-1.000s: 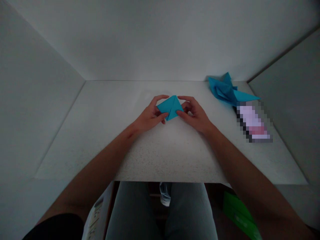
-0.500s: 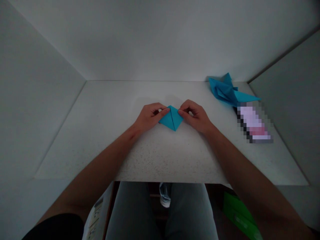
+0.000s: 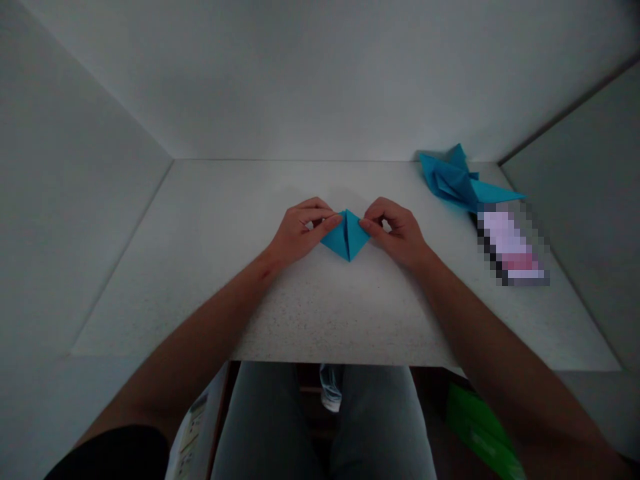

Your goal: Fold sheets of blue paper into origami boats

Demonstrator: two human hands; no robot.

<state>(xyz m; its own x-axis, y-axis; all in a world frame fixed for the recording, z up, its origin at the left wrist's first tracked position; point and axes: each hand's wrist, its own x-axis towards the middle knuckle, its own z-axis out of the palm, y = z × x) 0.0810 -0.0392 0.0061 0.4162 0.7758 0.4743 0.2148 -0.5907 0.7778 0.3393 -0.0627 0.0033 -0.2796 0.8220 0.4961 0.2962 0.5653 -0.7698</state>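
Observation:
A small piece of folded blue paper [image 3: 357, 237], diamond-shaped with a seam down its middle, is held between my two hands over the white tabletop. My left hand [image 3: 306, 228] pinches its left corner, thumb on top and fingers behind. At the right corner, my right hand [image 3: 395, 230] grips the paper between thumb and curled fingers. The seam stands slightly apart, showing a dark gap. Fingertips behind the paper are hidden.
A larger blue origami figure [image 3: 453, 181] lies at the back right, against the wall. Just in front of it is a phone [image 3: 513, 243], blurred out by pixels. White walls enclose the tabletop [image 3: 320, 320] at the back and sides. Something green [image 3: 480, 427] sits below the table's front edge.
The paper's middle seam has opened a little wider. My right hand has shifted slightly right with its corner, while my left hand keeps its pinch.

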